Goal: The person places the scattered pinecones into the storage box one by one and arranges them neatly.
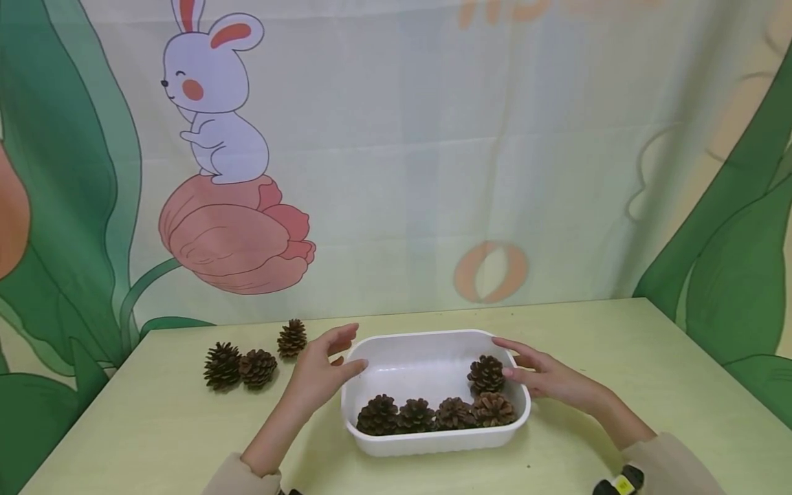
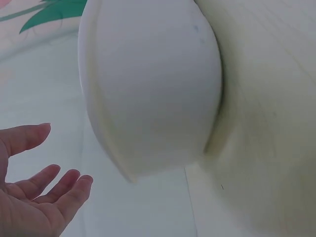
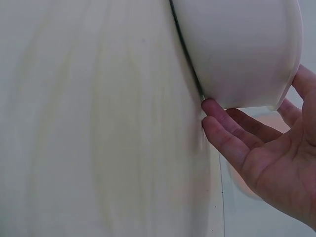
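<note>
A white rectangular tub [image 1: 427, 442] with rounded corners stands on the table. Several brown pine cones lie inside, most in a row along its near wall, with one pine cone [image 1: 486, 375] behind them at the right. My right hand [image 1: 547, 375] grips the tub's right end, thumb over the rim and fingers along the outer wall; in the right wrist view the fingertips [image 3: 213, 106] are low by the tub's base. At the left end, my left hand [image 1: 322, 368] is spread near the rim; the left wrist view shows a gap between its fingers and the tub [image 2: 153, 89].
Three more pine cones lie on the table left of the tub: a large one [image 1: 222, 366], a rounder one [image 1: 258, 368] and an upright one [image 1: 292, 339] farther back. Behind the pale table [image 1: 155, 426] hangs a printed cloth [image 1: 371, 172] with a rabbit and plants.
</note>
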The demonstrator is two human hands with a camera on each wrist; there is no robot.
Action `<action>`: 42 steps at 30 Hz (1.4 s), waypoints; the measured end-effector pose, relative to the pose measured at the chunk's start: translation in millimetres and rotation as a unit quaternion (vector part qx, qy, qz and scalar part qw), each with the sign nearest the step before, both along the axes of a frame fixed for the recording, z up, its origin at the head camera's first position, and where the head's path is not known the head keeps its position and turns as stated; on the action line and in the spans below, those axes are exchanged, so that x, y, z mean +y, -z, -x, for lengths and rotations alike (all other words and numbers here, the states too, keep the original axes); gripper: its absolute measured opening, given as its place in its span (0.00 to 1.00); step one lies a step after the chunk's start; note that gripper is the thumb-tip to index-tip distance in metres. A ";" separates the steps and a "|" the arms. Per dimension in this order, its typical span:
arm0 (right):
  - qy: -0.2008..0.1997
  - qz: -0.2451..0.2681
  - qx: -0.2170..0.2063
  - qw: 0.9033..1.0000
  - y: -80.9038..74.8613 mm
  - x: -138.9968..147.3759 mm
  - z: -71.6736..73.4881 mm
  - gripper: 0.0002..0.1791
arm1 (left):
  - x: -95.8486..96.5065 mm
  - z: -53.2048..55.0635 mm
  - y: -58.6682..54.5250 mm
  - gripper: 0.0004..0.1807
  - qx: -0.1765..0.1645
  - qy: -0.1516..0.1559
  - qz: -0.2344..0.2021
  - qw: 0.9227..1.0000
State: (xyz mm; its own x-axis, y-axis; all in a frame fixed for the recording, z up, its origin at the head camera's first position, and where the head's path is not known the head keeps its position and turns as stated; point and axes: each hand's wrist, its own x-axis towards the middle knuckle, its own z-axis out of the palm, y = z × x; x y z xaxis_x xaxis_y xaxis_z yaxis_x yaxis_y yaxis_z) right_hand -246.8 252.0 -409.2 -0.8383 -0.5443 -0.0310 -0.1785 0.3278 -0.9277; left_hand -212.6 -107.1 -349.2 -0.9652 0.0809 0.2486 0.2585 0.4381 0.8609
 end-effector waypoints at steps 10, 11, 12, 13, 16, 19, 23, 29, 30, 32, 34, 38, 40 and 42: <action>0.006 0.003 -0.001 1.000 0.7 -0.1 -0.7 0.33 | -44.3 -0.6 8.1 0.29 -0.008 -0.030 0.021 0.999; 0.007 0.003 0.000 1.000 0.8 -0.1 -0.7 0.33 | -47.6 -1.3 8.5 0.29 -0.009 -0.032 0.025 0.999; 0.007 0.004 0.000 1.000 0.9 0.0 -0.5 0.33 | -50.7 -2.0 8.7 0.30 -0.011 -0.035 0.029 0.999; 0.006 0.004 -0.001 1.000 1.0 -0.2 -0.4 0.33 | -53.7 -2.6 9.1 0.30 -0.012 -0.039 0.031 0.999; 0.011 -0.001 0.001 1.000 1.2 -0.6 -0.6 0.33 | -62.1 -3.2 9.9 0.31 -0.018 -0.052 0.036 0.998; 0.014 -0.003 0.001 1.000 1.3 -1.0 -0.9 0.33 | -71.2 -3.2 10.4 0.31 -0.024 -0.059 0.035 0.997; 0.016 -0.002 0.002 1.000 1.6 -1.3 -1.4 0.33 | -82.9 -3.1 11.1 0.32 -0.028 -0.063 0.033 0.997; 0.015 -0.001 0.005 1.000 1.4 -1.7 -1.6 0.34 | -97.8 -1.6 14.6 0.35 -0.038 -0.077 0.033 0.996; 0.015 -0.002 0.005 1.000 1.3 -1.7 -1.6 0.34 | -100.1 -0.5 15.4 0.35 -0.040 -0.080 0.033 0.995; 0.017 -0.003 0.005 1.000 1.3 -1.8 -1.5 0.34 | -104.3 1.5 16.8 0.36 -0.042 -0.084 0.033 0.995; 0.019 -0.005 0.005 1.000 1.6 -1.6 -1.4 0.34 | -108.0 3.8 17.8 0.37 -0.048 -0.091 0.038 0.994; 0.019 -0.002 0.003 1.000 2.9 -0.8 -0.9 0.33 | -114.8 6.8 20.5 0.37 -0.060 -0.101 0.050 0.992; 0.018 -0.002 0.003 1.000 3.3 -0.6 -0.8 0.33 | -118.3 8.1 22.4 0.36 -0.065 -0.105 0.059 0.991; 0.018 -0.002 0.003 1.000 3.4 -0.7 -1.0 0.33 | -121.7 9.3 24.1 0.37 -0.066 -0.106 0.070 0.990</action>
State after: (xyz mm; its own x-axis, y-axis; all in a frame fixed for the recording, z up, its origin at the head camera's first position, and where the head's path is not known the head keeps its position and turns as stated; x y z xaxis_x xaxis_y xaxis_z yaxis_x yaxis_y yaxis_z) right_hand -245.9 251.3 -412.6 -0.8579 -0.5131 -0.0276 -0.1720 0.3372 -0.9256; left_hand -221.9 -228.8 -373.3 -0.9876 -0.1021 0.1191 0.0368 0.5872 0.8086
